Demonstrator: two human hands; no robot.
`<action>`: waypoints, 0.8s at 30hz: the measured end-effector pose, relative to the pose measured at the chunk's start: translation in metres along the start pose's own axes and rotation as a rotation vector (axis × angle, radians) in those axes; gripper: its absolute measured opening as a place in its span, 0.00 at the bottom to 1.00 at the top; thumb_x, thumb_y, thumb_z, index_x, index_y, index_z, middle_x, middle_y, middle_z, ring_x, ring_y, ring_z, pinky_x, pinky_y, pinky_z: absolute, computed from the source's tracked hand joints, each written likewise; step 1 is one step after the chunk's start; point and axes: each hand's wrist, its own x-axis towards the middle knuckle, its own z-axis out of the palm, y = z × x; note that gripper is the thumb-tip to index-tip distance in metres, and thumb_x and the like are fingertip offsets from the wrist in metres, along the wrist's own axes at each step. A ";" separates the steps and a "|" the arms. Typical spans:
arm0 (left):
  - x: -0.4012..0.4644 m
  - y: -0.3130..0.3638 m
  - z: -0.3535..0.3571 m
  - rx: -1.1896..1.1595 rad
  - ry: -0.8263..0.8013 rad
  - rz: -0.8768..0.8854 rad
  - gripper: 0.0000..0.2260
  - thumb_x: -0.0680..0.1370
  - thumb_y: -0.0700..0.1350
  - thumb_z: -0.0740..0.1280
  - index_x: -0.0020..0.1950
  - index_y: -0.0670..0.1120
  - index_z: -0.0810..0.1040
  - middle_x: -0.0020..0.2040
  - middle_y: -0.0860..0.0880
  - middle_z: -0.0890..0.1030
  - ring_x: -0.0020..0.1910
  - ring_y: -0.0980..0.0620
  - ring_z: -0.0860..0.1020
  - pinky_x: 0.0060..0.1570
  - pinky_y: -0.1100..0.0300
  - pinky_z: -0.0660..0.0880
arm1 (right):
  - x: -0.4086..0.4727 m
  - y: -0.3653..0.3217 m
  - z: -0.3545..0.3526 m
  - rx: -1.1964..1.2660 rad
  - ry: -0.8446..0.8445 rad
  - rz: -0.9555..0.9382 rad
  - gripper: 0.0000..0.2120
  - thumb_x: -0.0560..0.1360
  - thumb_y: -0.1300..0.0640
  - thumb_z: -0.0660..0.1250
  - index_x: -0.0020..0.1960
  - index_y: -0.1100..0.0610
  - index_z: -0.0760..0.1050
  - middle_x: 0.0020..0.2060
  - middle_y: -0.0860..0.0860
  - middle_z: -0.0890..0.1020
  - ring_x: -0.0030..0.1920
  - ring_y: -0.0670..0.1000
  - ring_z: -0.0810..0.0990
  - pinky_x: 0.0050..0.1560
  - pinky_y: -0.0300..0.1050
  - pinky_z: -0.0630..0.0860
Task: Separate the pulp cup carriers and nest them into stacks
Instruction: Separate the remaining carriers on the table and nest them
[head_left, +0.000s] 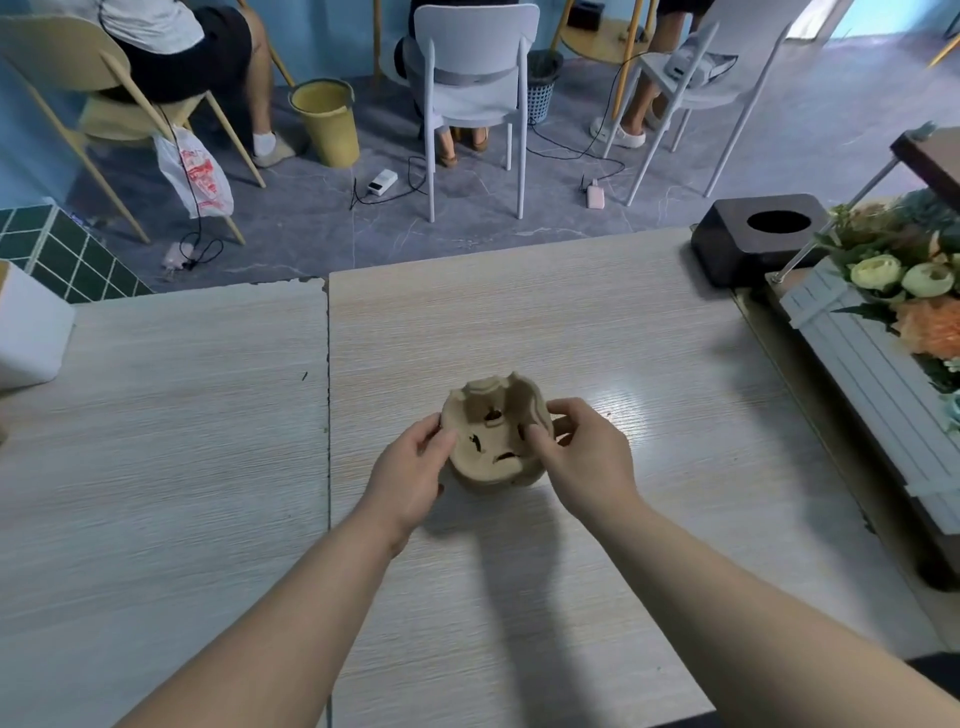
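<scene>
A beige pulp cup carrier (493, 436) is held over the middle of the pale wooden table (571, 332), its hollow side facing me. It looks like more than one carrier nested together, but I cannot tell how many. My left hand (415, 467) grips its left rim with fingers curled round the edge. My right hand (582, 452) pinches the right rim, thumb inside the cup hollow and fingers behind.
A dark tissue box (753, 239) sits at the table's far right corner. A planter of artificial flowers (904, 291) runs along the right edge. A white box (26, 332) stands at the left. Chairs and seated people are beyond the table.
</scene>
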 end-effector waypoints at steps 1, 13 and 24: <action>0.000 -0.001 -0.001 0.024 -0.016 0.012 0.15 0.81 0.52 0.64 0.68 0.56 0.75 0.60 0.54 0.80 0.60 0.51 0.78 0.53 0.51 0.76 | 0.000 0.002 0.001 -0.034 0.007 -0.010 0.15 0.74 0.49 0.68 0.59 0.50 0.75 0.48 0.44 0.80 0.44 0.45 0.79 0.45 0.41 0.72; -0.011 -0.012 -0.010 0.194 -0.088 0.161 0.31 0.68 0.51 0.74 0.67 0.66 0.66 0.59 0.67 0.73 0.61 0.51 0.79 0.65 0.49 0.74 | -0.014 0.013 0.010 0.044 -0.229 -0.029 0.24 0.77 0.51 0.62 0.72 0.44 0.62 0.58 0.48 0.79 0.57 0.48 0.77 0.57 0.45 0.72; -0.086 -0.018 -0.084 0.104 0.322 0.188 0.33 0.66 0.51 0.73 0.69 0.57 0.66 0.63 0.65 0.73 0.54 0.70 0.77 0.59 0.62 0.74 | -0.044 -0.049 0.053 0.125 -0.549 -0.283 0.34 0.69 0.46 0.71 0.71 0.38 0.60 0.59 0.39 0.76 0.51 0.45 0.81 0.57 0.49 0.76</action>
